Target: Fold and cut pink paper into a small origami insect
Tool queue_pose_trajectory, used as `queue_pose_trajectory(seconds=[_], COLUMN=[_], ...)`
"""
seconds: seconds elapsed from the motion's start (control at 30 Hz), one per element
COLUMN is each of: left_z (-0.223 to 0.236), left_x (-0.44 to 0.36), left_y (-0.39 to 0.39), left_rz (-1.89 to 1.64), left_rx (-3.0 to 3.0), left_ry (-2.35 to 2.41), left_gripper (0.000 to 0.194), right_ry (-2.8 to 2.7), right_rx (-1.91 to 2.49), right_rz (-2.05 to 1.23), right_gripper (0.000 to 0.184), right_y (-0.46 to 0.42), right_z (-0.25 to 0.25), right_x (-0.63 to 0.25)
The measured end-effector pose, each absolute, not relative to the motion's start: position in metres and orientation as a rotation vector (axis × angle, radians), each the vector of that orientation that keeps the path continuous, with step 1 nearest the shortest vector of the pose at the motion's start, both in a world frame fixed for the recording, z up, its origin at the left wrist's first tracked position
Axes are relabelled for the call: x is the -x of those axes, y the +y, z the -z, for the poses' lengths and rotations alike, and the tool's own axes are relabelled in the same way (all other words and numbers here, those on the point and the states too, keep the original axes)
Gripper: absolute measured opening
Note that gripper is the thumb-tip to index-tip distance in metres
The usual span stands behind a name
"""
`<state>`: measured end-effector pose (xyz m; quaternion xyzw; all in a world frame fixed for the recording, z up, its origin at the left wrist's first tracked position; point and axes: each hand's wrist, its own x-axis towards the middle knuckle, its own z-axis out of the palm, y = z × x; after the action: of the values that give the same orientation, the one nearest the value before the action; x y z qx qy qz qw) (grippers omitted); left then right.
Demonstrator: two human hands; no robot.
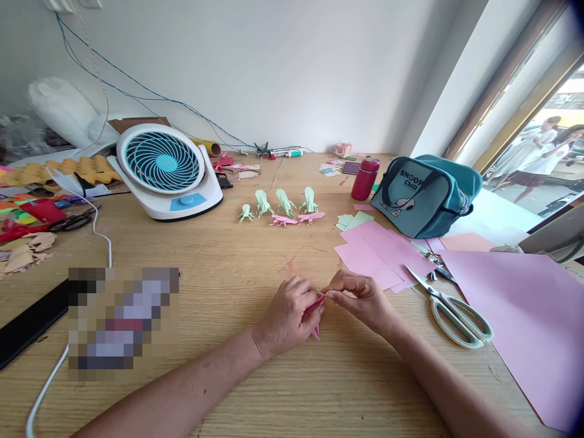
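Low over the wooden table, my left hand [292,313] is closed round a small folded pink paper [316,304], whose pointed end sticks out below the fingers. My right hand [360,298] pinches the upper right tip of that paper between thumb and forefinger. Most of the folds are hidden by my fingers. Beyond my hands stand several pale green folded paper figures [283,202] in a row, with two pink folded paper figures [296,219] in front of them.
To the right lie pink paper sheets [365,261], white-handled scissors [456,316] and a large pink sheet [524,310]. A red flask [365,179] and a teal bag [420,198] stand behind. At left are a fan [166,170], a white cable [103,234] and black scissors [73,222].
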<state>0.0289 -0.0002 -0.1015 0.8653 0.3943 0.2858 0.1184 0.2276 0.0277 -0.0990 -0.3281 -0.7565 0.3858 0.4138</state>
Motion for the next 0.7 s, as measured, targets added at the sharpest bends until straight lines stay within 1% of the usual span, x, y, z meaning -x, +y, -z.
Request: queue_pose_trajectory(seconds=[0.1,0.2,0.27,0.37,0.47,0.7], left_z=[0.100,0.100,0.101,0.103,0.103,0.102], left_x=[-0.029,-0.029,-0.028,-0.027,-0.026,-0.027], left_y=[-0.001,0.001,0.003,0.009,0.013,0.007], left_rz=[-0.865,-0.921,-0.991,-1.115,-1.190,-1.229], left_rx=[-2.492,-2.339,-2.191,-2.017,-1.901,-1.804], left_ry=[1.134,1.080,1.065,1.028,0.955,0.835], left_gripper=[0.010,0.019,0.025,0.022,0.019,0.019], right_ry=[-1.928,-1.929,-1.872,-1.716,-1.631,-1.390], right_rx=[0.829,0.853,0.907,0.978,0.954,0.870], right_rz=[-0.926,-0.927,-0.977,-1.119,-1.299,-1.758], right_gripper=[0.018,0.019,0.024,0.028,0.029,0.037], right_y=[0.025,0.022,0.023,0.025,0.023,0.007], right_z=[0.096,0.094,0.095,0.100,0.103,0.092], right_x=[-0.227,-0.227,-0.226,-0.223,-0.215,-0.201])
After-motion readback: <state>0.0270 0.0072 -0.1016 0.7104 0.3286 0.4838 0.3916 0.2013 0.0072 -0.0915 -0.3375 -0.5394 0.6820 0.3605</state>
